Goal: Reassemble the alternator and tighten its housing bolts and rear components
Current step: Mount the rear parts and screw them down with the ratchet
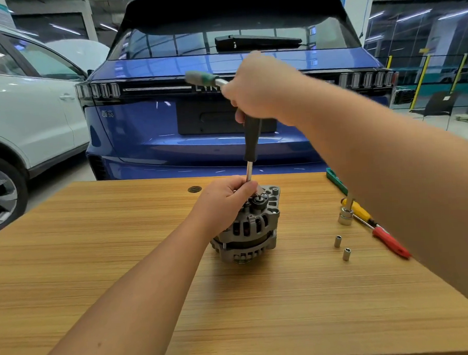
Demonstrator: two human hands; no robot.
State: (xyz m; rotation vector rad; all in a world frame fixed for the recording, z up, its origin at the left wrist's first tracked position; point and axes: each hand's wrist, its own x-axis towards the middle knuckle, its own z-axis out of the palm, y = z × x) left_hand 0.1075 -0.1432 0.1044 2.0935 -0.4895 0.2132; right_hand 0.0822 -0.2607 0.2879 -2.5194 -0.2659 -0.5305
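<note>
A grey alternator (250, 228) stands on the wooden table (123, 251), rear end up, with studs and nuts showing on top. My left hand (224, 202) grips its top left side and the lower end of a metal tool shaft. My right hand (255, 88) is raised above it and grips the top of a T-handle wrench (252, 138), whose black sleeve and steel shaft run straight down onto the alternator's rear. The wrench's cross handle, green and grey, sticks out to the left of my right hand. The socket at the shaft's tip is hidden behind my left fingers.
Right of the alternator lie two small sockets (342, 246), a larger socket on a bent bar (346, 216), and a yellow and a red screwdriver (385, 237). A green case edge (336, 181) sits at the table's back right. A blue car and a white car stand beyond the table.
</note>
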